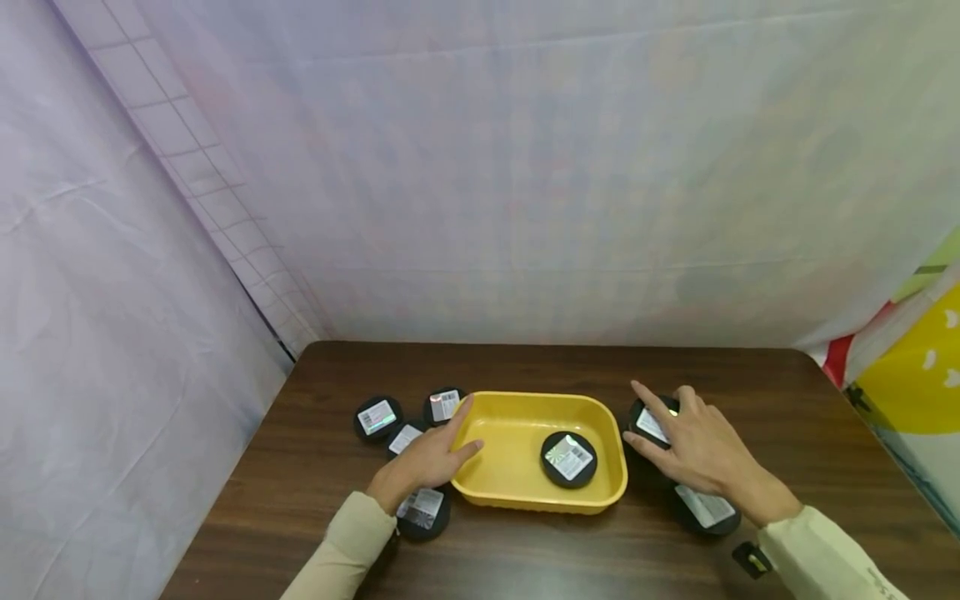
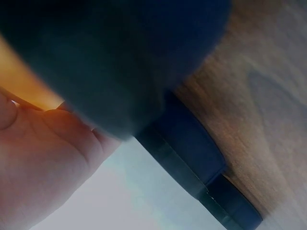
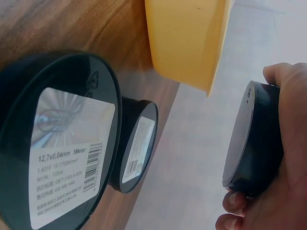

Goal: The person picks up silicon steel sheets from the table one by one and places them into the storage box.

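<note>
A yellow plastic tray (image 1: 510, 502) stands mid-table with one round black case (image 1: 568, 479) lying in it, label up. At the tray's left rim is my left hand (image 1: 423, 461), thumb inside and index finger along the edge, gripping the wall; its other fingers are hidden. To the right of the tray, my right hand (image 1: 701, 446) holds another round black case (image 3: 261, 139) by its edge between thumb and fingers. Two more labelled cases, a near one (image 3: 103, 115) and a farther one (image 3: 153, 120), sit on the table beneath that hand.
Several round black cases (image 1: 377, 418) with white labels lie left of the tray, around the left hand. The brown wooden table (image 1: 510, 558) ends at a pale hanging cloth (image 1: 525, 208) behind. A small dark object (image 1: 752, 560) shows beside the right sleeve.
</note>
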A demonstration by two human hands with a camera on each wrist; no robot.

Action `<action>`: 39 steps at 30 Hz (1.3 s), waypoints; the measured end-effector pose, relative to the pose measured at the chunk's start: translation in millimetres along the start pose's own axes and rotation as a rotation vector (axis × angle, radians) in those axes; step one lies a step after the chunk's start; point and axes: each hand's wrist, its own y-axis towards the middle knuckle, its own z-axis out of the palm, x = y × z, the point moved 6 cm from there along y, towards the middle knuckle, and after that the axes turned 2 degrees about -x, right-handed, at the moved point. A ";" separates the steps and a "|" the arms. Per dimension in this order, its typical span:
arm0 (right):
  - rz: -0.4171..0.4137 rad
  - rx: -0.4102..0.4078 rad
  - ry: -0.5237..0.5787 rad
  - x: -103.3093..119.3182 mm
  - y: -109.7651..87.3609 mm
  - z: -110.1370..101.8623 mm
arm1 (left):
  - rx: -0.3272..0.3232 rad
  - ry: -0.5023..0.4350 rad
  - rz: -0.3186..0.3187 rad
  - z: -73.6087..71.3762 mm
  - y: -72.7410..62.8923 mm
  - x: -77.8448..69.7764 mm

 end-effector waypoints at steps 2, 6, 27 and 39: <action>-0.003 -0.003 0.006 1.3 -0.2 0.0 | 0.003 -0.002 -0.004 0.6 0.4 1.0; -0.007 -0.013 0.009 3.1 0.0 -0.4 | 0.002 -0.002 0.005 1.4 1.0 1.7; -0.033 -0.042 0.013 14.4 6.8 -3.1 | -0.011 0.009 0.038 0.1 -1.1 -1.5; -0.042 -0.032 0.020 22.6 12.1 -1.0 | -0.007 0.017 0.038 0.2 -0.6 -0.7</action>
